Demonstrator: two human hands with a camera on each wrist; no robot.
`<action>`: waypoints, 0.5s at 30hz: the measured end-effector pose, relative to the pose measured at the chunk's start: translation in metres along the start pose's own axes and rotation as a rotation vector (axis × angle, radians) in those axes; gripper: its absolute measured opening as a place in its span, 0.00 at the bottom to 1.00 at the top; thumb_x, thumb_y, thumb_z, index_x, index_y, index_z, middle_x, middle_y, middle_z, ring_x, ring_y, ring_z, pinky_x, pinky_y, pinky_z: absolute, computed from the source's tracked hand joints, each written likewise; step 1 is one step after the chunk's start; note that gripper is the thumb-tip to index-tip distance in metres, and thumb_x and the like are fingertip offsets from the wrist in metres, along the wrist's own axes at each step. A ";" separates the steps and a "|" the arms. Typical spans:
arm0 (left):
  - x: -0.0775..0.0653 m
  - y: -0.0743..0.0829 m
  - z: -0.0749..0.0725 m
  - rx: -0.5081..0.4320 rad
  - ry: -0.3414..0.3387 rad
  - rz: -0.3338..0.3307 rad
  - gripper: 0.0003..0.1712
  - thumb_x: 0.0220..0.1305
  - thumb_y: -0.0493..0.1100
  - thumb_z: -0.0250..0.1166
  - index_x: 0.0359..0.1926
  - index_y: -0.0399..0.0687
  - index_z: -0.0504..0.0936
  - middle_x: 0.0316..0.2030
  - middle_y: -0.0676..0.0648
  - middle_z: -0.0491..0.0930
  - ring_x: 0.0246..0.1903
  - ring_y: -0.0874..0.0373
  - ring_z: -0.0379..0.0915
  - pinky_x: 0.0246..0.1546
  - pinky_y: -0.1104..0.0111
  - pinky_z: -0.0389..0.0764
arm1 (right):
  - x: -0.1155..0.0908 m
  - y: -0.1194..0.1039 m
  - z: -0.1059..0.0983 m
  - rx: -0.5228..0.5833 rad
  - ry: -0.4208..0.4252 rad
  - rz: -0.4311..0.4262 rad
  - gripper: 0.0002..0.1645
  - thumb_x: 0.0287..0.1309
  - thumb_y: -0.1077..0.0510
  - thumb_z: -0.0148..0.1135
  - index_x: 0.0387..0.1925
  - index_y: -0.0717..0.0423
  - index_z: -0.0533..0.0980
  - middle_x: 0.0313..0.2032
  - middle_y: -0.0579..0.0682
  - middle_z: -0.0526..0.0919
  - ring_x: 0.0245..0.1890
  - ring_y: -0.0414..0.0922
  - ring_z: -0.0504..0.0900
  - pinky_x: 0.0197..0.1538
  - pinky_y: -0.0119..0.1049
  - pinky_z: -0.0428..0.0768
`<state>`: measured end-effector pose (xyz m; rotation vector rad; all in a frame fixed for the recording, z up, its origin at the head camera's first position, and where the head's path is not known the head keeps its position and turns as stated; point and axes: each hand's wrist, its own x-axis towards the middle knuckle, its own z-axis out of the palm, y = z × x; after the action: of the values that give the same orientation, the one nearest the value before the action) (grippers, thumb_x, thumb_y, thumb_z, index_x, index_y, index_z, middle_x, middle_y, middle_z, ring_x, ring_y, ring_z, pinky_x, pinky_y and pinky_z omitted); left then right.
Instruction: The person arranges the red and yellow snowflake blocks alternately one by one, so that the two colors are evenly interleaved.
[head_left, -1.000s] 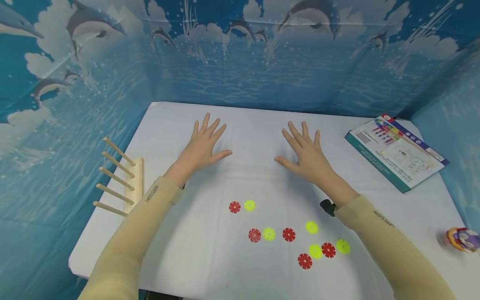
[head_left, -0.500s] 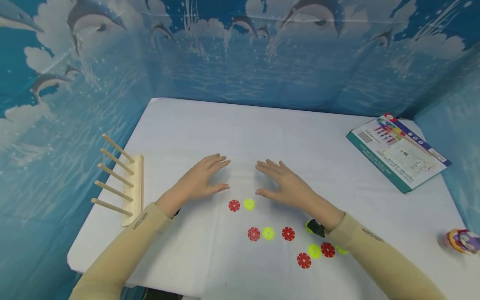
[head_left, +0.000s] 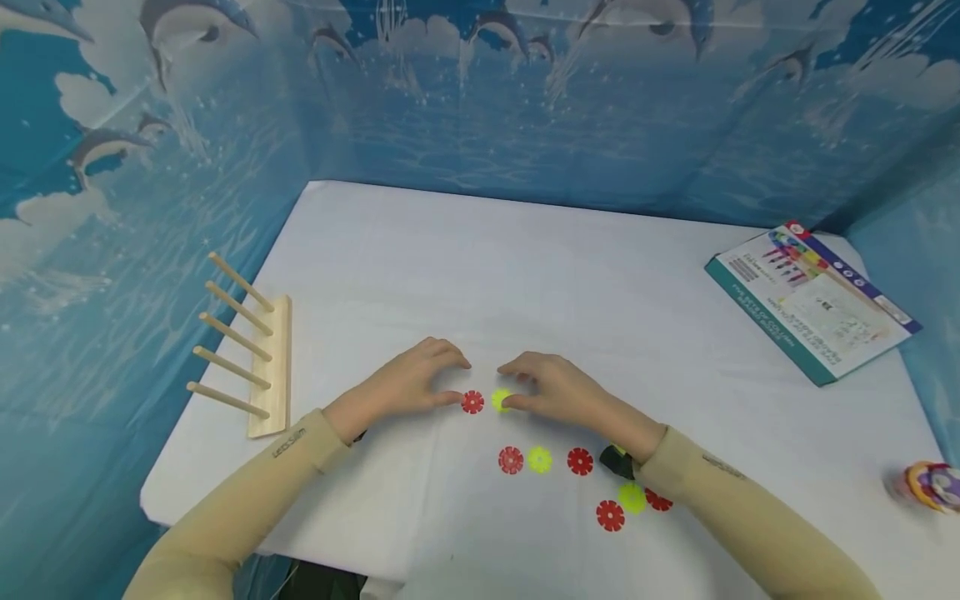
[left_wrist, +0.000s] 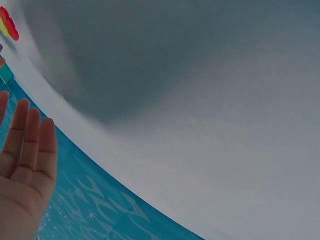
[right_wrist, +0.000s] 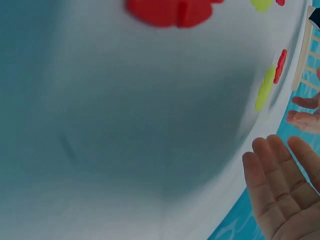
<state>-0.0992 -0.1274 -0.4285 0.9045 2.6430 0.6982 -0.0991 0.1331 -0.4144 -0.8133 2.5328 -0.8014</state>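
My left hand (head_left: 408, 379) hovers low over the white table, its thumb tip right at the edge of a red notched disc (head_left: 472, 402). Its fingers (left_wrist: 31, 142) look straight and hold nothing in the left wrist view. Opposite it is my right hand (head_left: 555, 388), fingers slightly bent and nothing gripped. The right thumb overlaps a yellow notched disc (head_left: 498, 400) beside the red one. In the right wrist view this yellow disc (right_wrist: 265, 89) and red disc (right_wrist: 280, 66) lie ahead of the right fingertips.
More discs lie nearer the body, among them a red one (head_left: 511, 460) and a yellow one (head_left: 539, 459); the right forearm covers some. A wooden stand (head_left: 280, 367) with several pegs is at left. A flat box (head_left: 813, 300) and a small colourful item (head_left: 932, 486) are at right.
Both hands have come back from the far part of the table and closer together, down to the front red and yellow pair. Their spread fingers have drawn together. The discs have not moved.
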 end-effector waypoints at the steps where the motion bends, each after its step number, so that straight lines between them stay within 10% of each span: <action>1: 0.001 0.001 0.002 -0.001 -0.012 -0.003 0.24 0.60 0.49 0.71 0.55 0.47 0.80 0.55 0.49 0.77 0.58 0.52 0.70 0.60 0.58 0.73 | 0.002 0.000 0.001 -0.001 -0.009 0.006 0.28 0.53 0.49 0.73 0.55 0.55 0.80 0.48 0.48 0.85 0.46 0.45 0.82 0.49 0.40 0.81; 15: 0.016 0.015 0.018 0.027 -0.164 -0.023 0.17 0.58 0.47 0.72 0.46 0.48 0.79 0.38 0.52 0.73 0.37 0.61 0.68 0.42 0.68 0.74 | 0.018 -0.006 0.013 -0.002 -0.133 0.097 0.20 0.48 0.56 0.77 0.45 0.53 0.82 0.35 0.44 0.77 0.36 0.40 0.73 0.39 0.31 0.75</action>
<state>-0.0973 -0.1003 -0.4373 0.8970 2.5190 0.5590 -0.1041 0.1128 -0.4234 -0.7133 2.4356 -0.6903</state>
